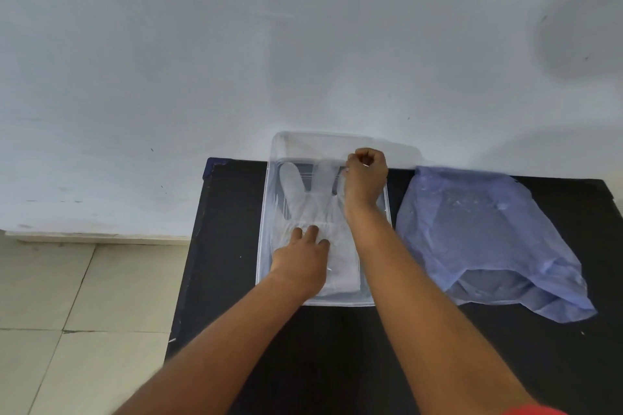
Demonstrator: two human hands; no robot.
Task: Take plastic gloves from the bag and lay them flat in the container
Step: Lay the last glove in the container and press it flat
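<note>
A clear plastic container [266, 212] sits on the black table against the wall. A thin translucent plastic glove [303, 202] lies spread inside it, fingers pointing toward the wall. My left hand [303, 259] rests flat on the glove's palm and cuff area, fingers apart, pressing it down. My right hand [365, 175] is at the container's far right, fingers pinched on one of the glove's finger ends. A bluish translucent plastic bag [488, 239] lies to the right of the container with its mouth facing the near side; its contents are hard to make out.
The black table [337, 347] ends at the left around the container's side, with a tiled floor [67, 313] below. A white wall [303, 44] rises directly behind the container and bag.
</note>
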